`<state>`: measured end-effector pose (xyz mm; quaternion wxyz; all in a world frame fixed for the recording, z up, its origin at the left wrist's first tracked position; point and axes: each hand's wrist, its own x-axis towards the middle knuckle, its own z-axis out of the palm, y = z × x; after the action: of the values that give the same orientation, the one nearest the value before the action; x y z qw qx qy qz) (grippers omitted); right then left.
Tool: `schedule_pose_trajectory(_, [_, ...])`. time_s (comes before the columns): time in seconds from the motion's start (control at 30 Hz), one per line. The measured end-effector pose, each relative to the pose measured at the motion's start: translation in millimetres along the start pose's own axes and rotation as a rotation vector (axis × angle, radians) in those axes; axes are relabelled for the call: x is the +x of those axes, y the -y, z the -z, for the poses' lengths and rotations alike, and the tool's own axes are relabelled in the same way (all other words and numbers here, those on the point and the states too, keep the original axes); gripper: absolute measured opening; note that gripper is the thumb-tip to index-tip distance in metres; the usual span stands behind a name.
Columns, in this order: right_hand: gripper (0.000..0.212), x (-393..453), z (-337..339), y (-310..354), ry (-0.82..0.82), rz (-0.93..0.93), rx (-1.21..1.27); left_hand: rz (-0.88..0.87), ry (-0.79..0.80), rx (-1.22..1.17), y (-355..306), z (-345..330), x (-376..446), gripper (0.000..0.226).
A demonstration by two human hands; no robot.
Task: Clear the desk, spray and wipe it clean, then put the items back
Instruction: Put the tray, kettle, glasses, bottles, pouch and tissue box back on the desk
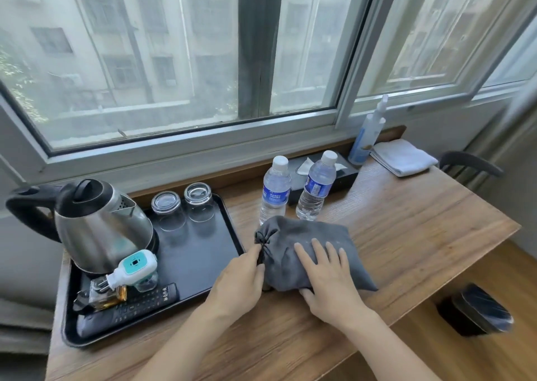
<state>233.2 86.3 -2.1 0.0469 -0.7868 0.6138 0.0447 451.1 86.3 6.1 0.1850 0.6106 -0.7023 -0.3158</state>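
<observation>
While the desk [406,235] holds everything, our risk sits around the tray [200,264] and kettle [101,226]. Our grey pouch [308,244] lies mid-desk, touching one bottle [274,194]; lifting it carelessly could topple that bottle. Our right hand [331,276] rests flat on the pouch, fingers straight; our left hand [238,281] pinches its drawstring [263,245], which may slip loose.
</observation>
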Motion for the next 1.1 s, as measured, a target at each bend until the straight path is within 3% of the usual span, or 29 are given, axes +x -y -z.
schedule_pose_trajectory(0.17, [0.111, 18, -12, -8, 0.030, 0.034, -0.032, 0.106, -0.024, -0.034, -17, 1, 5, 0.047])
schedule_pose_trajectory(0.4, [0.104, 25, -11, -15, 0.003, 0.102, -0.015, 0.275, -0.097, -0.269, -34, -12, 13, 0.060])
schedule_pose_trajectory(0.7, [0.098, 14, -12, -19, -0.003, 0.251, 0.015, 0.314, -0.166, -0.271, -34, -17, 0, 0.027])
schedule_pose_trajectory(1.1, [0.106, -7, -21, 2, -0.005, 0.339, -0.030, 0.370, -0.154, -0.260, -6, -12, -50, 0.024])
